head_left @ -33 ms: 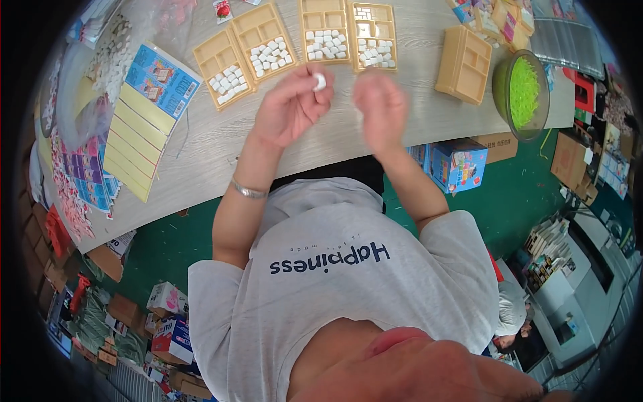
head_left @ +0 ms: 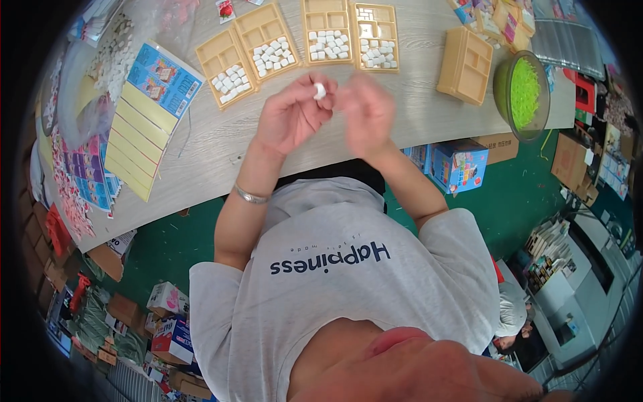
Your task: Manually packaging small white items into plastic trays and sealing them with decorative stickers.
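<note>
Between the thumb and fingers of my left hand sits a small white block with rounded edges. My right hand is close beside it on the right, blurred by motion, so its fingers and anything in them cannot be made out. Beyond both hands stand several tan compartment trays: a tilted far-left tray, a second tray beside it, a third tray, and a fourth tray on the right. Each has small white blocks in its near compartment; the fourth also has white pieces in its far compartments.
Printed yellow and blue card sheets lie at the left, near a plastic bag and loose white blocks. To the right are stacked tan trays and a bowl of green shreds. A blue carton stands below the table edge.
My right hand has moved left and slightly nearer to me, close to my left hand. My left hand keeps the white block and has hardly moved.
</note>
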`<act>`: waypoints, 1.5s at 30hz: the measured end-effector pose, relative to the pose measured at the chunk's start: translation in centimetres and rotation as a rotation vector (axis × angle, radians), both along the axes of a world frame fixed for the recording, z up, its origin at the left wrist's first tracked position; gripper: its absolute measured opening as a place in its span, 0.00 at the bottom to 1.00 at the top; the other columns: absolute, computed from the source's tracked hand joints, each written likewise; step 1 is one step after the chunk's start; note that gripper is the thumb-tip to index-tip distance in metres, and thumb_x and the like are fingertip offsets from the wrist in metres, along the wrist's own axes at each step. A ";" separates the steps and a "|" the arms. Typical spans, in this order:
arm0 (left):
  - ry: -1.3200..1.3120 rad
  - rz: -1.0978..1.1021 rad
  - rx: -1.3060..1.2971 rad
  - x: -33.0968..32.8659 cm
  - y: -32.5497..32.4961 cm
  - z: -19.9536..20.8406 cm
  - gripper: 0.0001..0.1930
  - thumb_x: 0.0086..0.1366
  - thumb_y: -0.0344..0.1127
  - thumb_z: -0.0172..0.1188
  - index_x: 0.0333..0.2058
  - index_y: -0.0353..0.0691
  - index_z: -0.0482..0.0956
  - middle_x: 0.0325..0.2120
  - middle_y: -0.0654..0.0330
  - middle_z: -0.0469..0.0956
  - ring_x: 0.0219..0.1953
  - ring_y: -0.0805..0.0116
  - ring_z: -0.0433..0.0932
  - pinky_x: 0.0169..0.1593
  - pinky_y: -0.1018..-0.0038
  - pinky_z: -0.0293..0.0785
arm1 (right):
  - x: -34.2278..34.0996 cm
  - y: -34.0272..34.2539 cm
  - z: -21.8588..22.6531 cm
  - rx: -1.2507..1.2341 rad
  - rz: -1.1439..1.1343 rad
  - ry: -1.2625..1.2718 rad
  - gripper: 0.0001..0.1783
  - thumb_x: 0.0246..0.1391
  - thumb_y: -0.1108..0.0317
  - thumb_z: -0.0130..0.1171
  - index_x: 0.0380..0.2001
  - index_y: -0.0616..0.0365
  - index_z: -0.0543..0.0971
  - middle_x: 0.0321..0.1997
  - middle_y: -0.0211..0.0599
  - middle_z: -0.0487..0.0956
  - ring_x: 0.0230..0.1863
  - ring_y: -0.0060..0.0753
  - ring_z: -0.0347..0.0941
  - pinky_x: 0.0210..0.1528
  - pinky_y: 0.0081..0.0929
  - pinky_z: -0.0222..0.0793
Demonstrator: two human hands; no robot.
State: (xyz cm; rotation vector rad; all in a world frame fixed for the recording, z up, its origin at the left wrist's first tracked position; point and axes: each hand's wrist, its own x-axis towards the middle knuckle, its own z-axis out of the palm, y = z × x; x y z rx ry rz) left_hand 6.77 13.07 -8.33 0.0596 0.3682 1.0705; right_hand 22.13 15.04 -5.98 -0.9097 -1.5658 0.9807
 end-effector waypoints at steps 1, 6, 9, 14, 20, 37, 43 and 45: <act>0.007 0.020 -0.073 -0.1 -1.1 0.6 0.11 0.69 0.32 0.53 0.45 0.34 0.77 0.34 0.61 0.77 0.36 0.71 0.78 0.41 0.74 0.79 | -1.3 0.1 0.6 0.261 0.021 -0.194 0.08 0.55 0.66 0.60 0.26 0.57 0.75 0.25 0.35 0.73 0.24 0.33 0.65 0.26 0.27 0.59; -0.200 0.168 -0.130 -0.9 -2.9 -5.3 0.15 0.74 0.38 0.46 0.45 0.34 0.77 0.43 0.54 0.80 0.46 0.64 0.80 0.51 0.69 0.80 | -4.8 -0.7 -0.8 0.447 0.079 -0.447 0.05 0.46 0.69 0.62 0.29 0.55 0.77 0.24 0.34 0.72 0.27 0.41 0.66 0.34 0.33 0.65; -0.165 0.260 -0.332 0.7 -2.2 -4.4 0.12 0.71 0.38 0.53 0.43 0.36 0.77 0.40 0.58 0.80 0.43 0.67 0.80 0.49 0.72 0.79 | -5.0 -0.7 -1.9 0.428 0.085 -0.488 0.06 0.46 0.71 0.61 0.31 0.54 0.78 0.25 0.30 0.73 0.30 0.42 0.68 0.40 0.36 0.66; -0.129 0.080 -0.263 0.2 -0.3 -4.8 0.12 0.73 0.40 0.53 0.42 0.37 0.78 0.33 0.63 0.80 0.37 0.69 0.81 0.41 0.70 0.80 | 0.0 1.2 -1.3 0.228 0.025 -0.368 0.13 0.54 0.75 0.57 0.43 0.55 0.81 0.35 0.33 0.81 0.42 0.43 0.74 0.51 0.37 0.67; 0.985 -0.006 0.362 3.0 3.9 -3.4 0.11 0.72 0.40 0.57 0.43 0.41 0.84 0.28 0.63 0.79 0.30 0.71 0.77 0.32 0.70 0.75 | 9.1 6.1 -4.8 0.563 -0.069 -1.009 0.17 0.54 0.69 0.65 0.49 0.46 0.83 0.51 0.22 0.83 0.60 0.38 0.72 0.62 0.41 0.62; 1.981 -0.139 0.740 5.4 7.9 -2.2 0.08 0.58 0.40 0.68 0.34 0.46 0.88 0.31 0.58 0.84 0.35 0.57 0.83 0.38 0.62 0.79 | 10.1 6.0 -4.3 0.430 -0.012 -0.885 0.09 0.49 0.70 0.68 0.36 0.45 0.87 0.41 0.26 0.80 0.51 0.41 0.73 0.56 0.39 0.64; 1.937 0.108 0.882 4.1 7.4 -3.0 0.11 0.63 0.42 0.63 0.31 0.41 0.86 0.28 0.52 0.83 0.34 0.52 0.83 0.39 0.60 0.79 | 9.9 6.2 -4.7 0.442 0.040 -0.878 0.16 0.49 0.74 0.67 0.43 0.52 0.85 0.44 0.34 0.81 0.50 0.46 0.74 0.57 0.41 0.67; 1.696 0.138 0.686 0.0 7.8 -0.6 0.12 0.65 0.43 0.61 0.32 0.42 0.86 0.27 0.57 0.82 0.31 0.62 0.79 0.35 0.65 0.75 | 10.5 5.2 -4.3 0.366 -0.090 -0.740 0.17 0.50 0.75 0.66 0.46 0.56 0.84 0.46 0.40 0.81 0.52 0.45 0.74 0.59 0.40 0.66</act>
